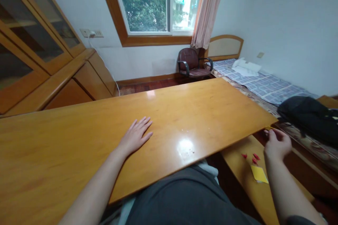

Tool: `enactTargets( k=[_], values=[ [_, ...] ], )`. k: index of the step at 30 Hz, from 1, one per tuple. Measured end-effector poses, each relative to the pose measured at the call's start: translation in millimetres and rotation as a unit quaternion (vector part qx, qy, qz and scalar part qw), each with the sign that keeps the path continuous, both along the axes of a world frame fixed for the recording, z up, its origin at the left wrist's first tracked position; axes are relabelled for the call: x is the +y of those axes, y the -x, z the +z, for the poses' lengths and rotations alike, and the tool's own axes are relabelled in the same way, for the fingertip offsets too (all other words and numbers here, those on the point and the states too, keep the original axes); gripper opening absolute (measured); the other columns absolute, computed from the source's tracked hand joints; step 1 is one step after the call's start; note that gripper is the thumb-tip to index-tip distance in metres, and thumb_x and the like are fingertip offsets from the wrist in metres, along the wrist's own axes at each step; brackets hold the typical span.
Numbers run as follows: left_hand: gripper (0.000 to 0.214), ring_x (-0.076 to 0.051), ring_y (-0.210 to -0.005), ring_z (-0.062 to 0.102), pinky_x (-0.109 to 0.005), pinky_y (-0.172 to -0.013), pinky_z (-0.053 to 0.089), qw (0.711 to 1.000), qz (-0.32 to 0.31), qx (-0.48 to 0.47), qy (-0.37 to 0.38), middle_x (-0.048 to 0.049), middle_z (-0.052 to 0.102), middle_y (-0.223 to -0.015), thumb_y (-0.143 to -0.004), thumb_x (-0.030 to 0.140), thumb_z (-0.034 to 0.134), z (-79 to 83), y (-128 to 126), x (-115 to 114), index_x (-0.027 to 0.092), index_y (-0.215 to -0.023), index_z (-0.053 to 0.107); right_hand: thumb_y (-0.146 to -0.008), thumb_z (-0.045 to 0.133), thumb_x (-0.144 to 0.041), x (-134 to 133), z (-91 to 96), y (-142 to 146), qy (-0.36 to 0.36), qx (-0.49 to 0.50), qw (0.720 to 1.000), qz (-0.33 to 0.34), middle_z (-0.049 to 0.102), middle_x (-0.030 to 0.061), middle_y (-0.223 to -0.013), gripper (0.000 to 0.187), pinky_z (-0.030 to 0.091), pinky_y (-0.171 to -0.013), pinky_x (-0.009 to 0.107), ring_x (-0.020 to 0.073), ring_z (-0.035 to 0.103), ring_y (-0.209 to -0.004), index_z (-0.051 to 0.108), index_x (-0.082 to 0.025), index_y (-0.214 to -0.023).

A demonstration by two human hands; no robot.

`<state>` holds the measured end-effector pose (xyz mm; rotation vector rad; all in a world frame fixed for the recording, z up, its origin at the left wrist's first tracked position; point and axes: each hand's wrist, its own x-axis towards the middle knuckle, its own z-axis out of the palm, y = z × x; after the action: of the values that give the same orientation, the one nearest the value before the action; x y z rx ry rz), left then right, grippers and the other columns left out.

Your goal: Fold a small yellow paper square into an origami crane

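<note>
My left hand (136, 137) lies flat on the glossy wooden tabletop (87, 130), fingers stretched out and nothing in them. At the tabletop's near right corner, my right hand (277, 142) has its thumb and fingertips pinched together. A small yellow bit shows by those fingertips, too small to name. Below that corner is a lower wooden surface (240, 151). On it sit several small red pieces (255, 157), whose kind I cannot make out, and a yellow square pad (259, 174) that looks like sticky notes.
A glass-fronted wooden cabinet (39, 24) stands at the left. Beyond the tabletop is a brown armchair (188, 59) under the window. To the right, a bed (274, 84) with a checked cover carries a black bag (308, 116) and white papers (246, 67). A white cord (104, 63) hangs from the wall socket.
</note>
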<state>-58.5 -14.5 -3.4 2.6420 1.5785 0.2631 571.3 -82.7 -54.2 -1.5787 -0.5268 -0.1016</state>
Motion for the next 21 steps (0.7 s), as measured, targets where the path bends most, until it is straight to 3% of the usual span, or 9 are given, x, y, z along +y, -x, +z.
enactTargets(
  k=[4,9,14,18,21],
  values=[
    [0.06,-0.026,-0.148,0.033,-0.054,-0.123,0.023,1.0,-0.002,0.0,-0.01,-0.0051,0.039,-0.158,-0.098,0.056,0.038,-3.0,2,2,0.025,-0.149,0.044,-0.071,0.065,-0.027,-50,-56.0,-38,0.206,0.093,0.972,-0.07,0.073,0.0149,-0.092,0.027,0.057,-0.08,0.042,0.0311,0.072,-0.087,0.07,-0.014,-0.094],
    [0.06,-0.025,-0.149,0.033,-0.053,-0.123,0.023,1.0,-0.003,0.006,-0.013,-0.0058,0.039,-0.158,-0.098,0.056,0.036,-4.5,4,4,0.024,-0.148,0.045,-0.068,0.066,-0.03,-86,-105.1,-46,0.408,0.08,0.91,0.013,0.074,0.0162,-0.085,0.024,0.052,-0.077,0.045,0.0354,0.07,-0.084,0.071,-0.013,-0.085],
    [0.061,-0.026,-0.148,0.033,-0.054,-0.123,0.023,1.0,-0.002,0.011,-0.01,-0.0069,0.039,-0.158,-0.098,0.057,0.036,-3.6,4,4,0.023,-0.148,0.046,-0.075,0.06,-0.034,-95,-122.0,-39,0.472,0.074,0.879,0.015,0.074,0.0179,-0.093,0.033,0.052,-0.078,0.043,0.0352,0.068,-0.087,0.073,-0.011,-0.095],
    [0.061,-0.026,-0.148,0.033,-0.053,-0.123,0.023,1.0,-0.001,0.012,-0.009,-0.0072,0.039,-0.158,-0.098,0.057,0.035,-2.5,4,3,0.023,-0.148,0.045,-0.082,0.051,-0.036,-111,-133.1,-36,0.511,0.036,0.858,0.018,0.071,0.0217,-0.109,0.042,0.051,-0.09,0.044,0.0362,0.066,-0.102,0.07,-0.008,-0.108],
    [0.061,-0.026,-0.148,0.033,-0.054,-0.123,0.023,1.0,0.001,0.014,-0.007,-0.0074,0.039,-0.158,-0.099,0.057,0.034,-1.8,3,3,0.022,-0.148,0.045,-0.087,0.046,-0.039,-131,-146.0,-28,0.567,-0.036,0.822,0.033,0.064,0.0268,-0.119,0.048,0.046,-0.101,0.045,0.0385,0.059,-0.119,0.066,-0.006,-0.116]
  ],
)
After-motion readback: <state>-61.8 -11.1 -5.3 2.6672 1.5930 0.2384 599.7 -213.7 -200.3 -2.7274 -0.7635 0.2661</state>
